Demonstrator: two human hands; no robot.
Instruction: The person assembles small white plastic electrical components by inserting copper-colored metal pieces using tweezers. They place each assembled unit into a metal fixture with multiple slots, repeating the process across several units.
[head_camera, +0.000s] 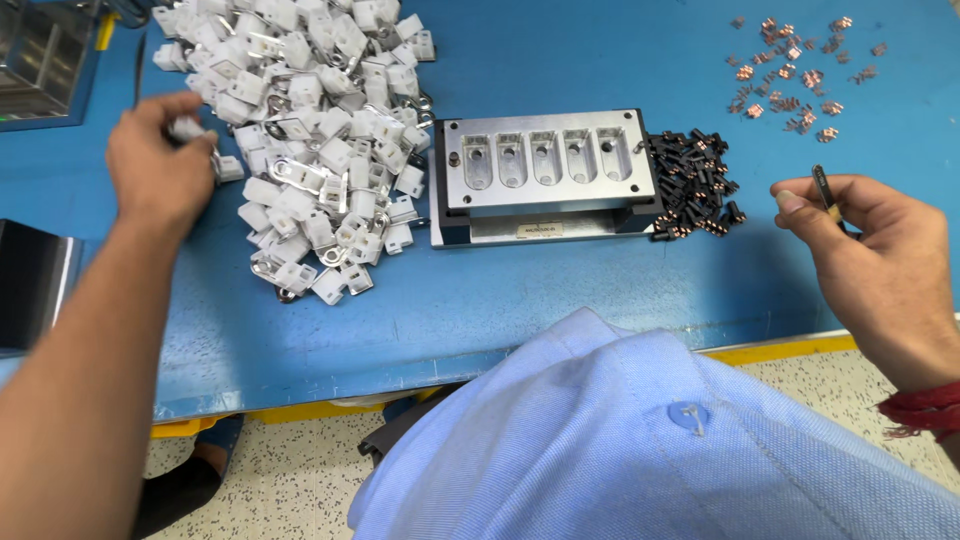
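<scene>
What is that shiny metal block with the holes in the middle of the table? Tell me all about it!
The metal block is a silver-grey rectangular piece lying flat on the blue table. Its top has five matching pockets in a row, all empty, plus screws near the corners. A thinner base plate sticks out in front. Small black parts are heaped against its right side. Neither hand touches it.

The desk (560, 300) is plain bright blue, with a yellow strip along its near edge. The heap of small housings (310, 130) is white, and the metal tabs among them shine silver. The block with five pockets (545, 165) is pale grey metal (a little darker inside the pockets). The pile of small clips (695, 185) beside it is black with copper-coloured tips. The scattered contacts (795, 70) are copper. The shirt (640, 450) is light blue with a fine woven texture. The wrist thread (925, 410) is red. The floor (300, 460) is cream with dark speckles.
</scene>
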